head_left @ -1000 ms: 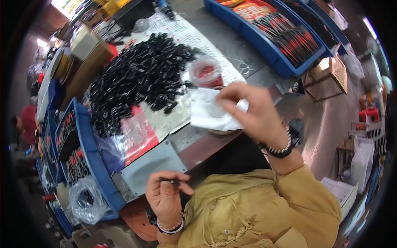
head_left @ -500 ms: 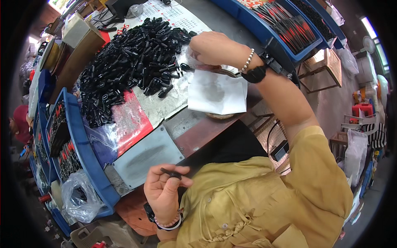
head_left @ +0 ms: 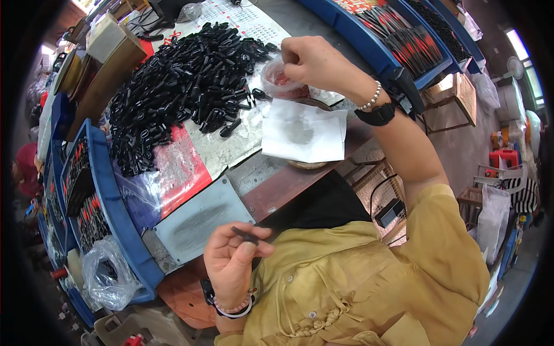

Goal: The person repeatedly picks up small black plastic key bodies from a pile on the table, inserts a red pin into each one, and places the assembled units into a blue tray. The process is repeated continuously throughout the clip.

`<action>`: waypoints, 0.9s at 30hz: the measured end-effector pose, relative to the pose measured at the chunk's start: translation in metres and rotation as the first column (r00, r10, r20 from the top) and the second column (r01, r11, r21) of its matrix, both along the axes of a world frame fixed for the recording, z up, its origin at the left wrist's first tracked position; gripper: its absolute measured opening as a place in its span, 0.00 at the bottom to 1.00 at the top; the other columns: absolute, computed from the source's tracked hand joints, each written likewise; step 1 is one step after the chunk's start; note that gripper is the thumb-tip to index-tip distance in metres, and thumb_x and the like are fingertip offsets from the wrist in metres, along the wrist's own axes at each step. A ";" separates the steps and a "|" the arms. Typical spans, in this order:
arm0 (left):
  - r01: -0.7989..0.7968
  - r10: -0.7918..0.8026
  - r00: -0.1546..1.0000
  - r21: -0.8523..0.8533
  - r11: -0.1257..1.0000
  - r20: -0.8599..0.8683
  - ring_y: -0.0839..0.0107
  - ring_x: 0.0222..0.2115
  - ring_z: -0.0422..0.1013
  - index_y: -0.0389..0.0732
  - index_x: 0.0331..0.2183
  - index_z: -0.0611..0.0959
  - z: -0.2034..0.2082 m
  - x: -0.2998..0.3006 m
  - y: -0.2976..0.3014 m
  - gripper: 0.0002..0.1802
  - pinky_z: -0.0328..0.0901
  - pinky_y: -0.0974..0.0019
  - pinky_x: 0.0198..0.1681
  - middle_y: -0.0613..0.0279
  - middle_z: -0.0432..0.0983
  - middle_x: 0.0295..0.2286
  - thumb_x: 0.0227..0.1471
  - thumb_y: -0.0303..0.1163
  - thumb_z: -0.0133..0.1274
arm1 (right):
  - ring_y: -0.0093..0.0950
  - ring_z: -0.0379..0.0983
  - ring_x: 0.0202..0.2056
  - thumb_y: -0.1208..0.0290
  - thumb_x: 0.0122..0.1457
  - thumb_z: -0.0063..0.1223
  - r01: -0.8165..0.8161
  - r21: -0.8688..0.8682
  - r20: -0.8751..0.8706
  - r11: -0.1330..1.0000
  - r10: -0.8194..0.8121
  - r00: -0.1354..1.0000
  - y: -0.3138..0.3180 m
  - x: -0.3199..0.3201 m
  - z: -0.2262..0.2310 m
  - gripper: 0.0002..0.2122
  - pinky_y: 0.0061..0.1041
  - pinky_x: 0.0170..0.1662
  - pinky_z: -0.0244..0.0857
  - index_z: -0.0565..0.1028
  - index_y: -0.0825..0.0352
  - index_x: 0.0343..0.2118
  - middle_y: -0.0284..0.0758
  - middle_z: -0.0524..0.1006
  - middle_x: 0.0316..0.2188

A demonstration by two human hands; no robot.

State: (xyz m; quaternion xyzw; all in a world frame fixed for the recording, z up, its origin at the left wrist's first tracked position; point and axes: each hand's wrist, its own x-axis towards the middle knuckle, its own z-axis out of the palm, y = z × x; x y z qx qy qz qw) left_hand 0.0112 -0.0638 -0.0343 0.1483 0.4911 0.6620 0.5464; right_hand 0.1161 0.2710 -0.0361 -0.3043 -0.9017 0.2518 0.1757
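In front of my body my left hand (head_left: 232, 259) pinches a small dark rod-like piece (head_left: 244, 235) between thumb and fingers. My right hand (head_left: 314, 62) is curled over a clear round tub (head_left: 267, 74) that holds small reddish bits. Its fingertips face away from view, so whatever they may grip is hidden. A large heap of glossy black plastic pieces (head_left: 184, 86) lies left of the tub. Just below the tub, a smudged sheet of white paper (head_left: 323, 141) rests over a round support. A pale metal plate (head_left: 173, 230) lies at the table edge near my left hand.
A blue tray (head_left: 124, 213) of black and red-tipped pieces stands at the left, with a crumpled clear bag (head_left: 109, 279) at its near end. Another blue bin (head_left: 369, 43) of red and black strips stands far right. Behind my right arm is a wooden stool (head_left: 453, 104).
My right hand has risen slightly and drawn back a little to the right, uncovering the tub and its reddish contents. My left hand has turned the dark piece slightly.
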 end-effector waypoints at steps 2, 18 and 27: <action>0.007 -0.007 1.000 -0.003 1.000 0.023 0.67 0.30 0.76 0.30 0.42 0.70 0.000 0.001 0.000 0.15 0.72 0.69 0.36 0.44 0.76 0.36 0.53 0.23 0.51 | 0.37 0.72 0.24 0.75 0.45 0.53 0.006 -0.005 -0.084 1.000 -0.006 0.996 0.003 0.001 -0.004 0.06 0.31 0.31 0.67 0.73 0.73 0.25 0.44 0.74 0.21; 0.082 -0.070 0.993 -0.135 0.987 0.092 0.65 0.29 0.77 0.28 0.42 0.71 0.001 0.021 0.008 0.15 0.73 0.69 0.34 0.43 0.76 0.35 0.51 0.22 0.51 | 0.17 0.71 0.29 0.76 0.55 0.52 -0.361 -0.728 -0.451 0.583 -0.012 0.892 -0.144 0.032 0.009 0.04 0.19 0.33 0.66 0.73 0.72 0.31 0.31 0.75 0.24; 0.088 -0.086 0.996 -0.169 0.982 0.018 0.69 0.22 0.76 0.30 0.35 0.72 -0.006 0.027 0.009 0.13 0.72 0.72 0.25 0.48 0.77 0.29 0.50 0.26 0.56 | 0.14 0.67 0.24 0.75 0.58 0.50 -0.469 -0.866 -0.494 0.174 -0.159 0.855 -0.181 0.039 -0.014 0.06 0.16 0.26 0.63 0.72 0.74 0.32 0.30 0.73 0.23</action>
